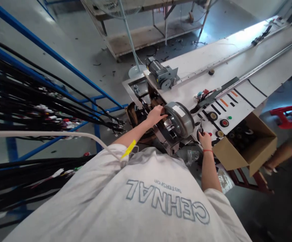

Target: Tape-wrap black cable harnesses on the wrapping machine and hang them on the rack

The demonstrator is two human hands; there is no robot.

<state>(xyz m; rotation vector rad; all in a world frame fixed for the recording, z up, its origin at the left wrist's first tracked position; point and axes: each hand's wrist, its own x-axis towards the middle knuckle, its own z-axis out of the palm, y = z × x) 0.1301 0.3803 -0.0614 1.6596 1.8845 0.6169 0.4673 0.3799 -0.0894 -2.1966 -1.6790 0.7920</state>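
My left hand (pixel 156 115) is at the left side of a round grey machine head (pixel 180 119) with a white label on top. Its thumb is apart from its fingers, and its fingertips reach the housing's edge. I see nothing clearly held in it. To the right of the machine head, my right hand (pixel 205 140) is closed around small dark scissors (pixel 201 128), blades pointing away from me. Beside them on the white bench (pixel 193 80) lie rolls of black tape (pixel 212 116) and a dark wire bundle (pixel 203 102) with coloured connectors.
A grey motor (pixel 161 72) sits at the bench's left end. An open cardboard box (pixel 246 144) holding dark rolls stands at right, near another person's leg (pixel 282 153). Black cable bundles (pixel 35 87) hang from a blue rack (pixel 95 117) at left. A white cord (pixel 47 133) reaches my sleeve.
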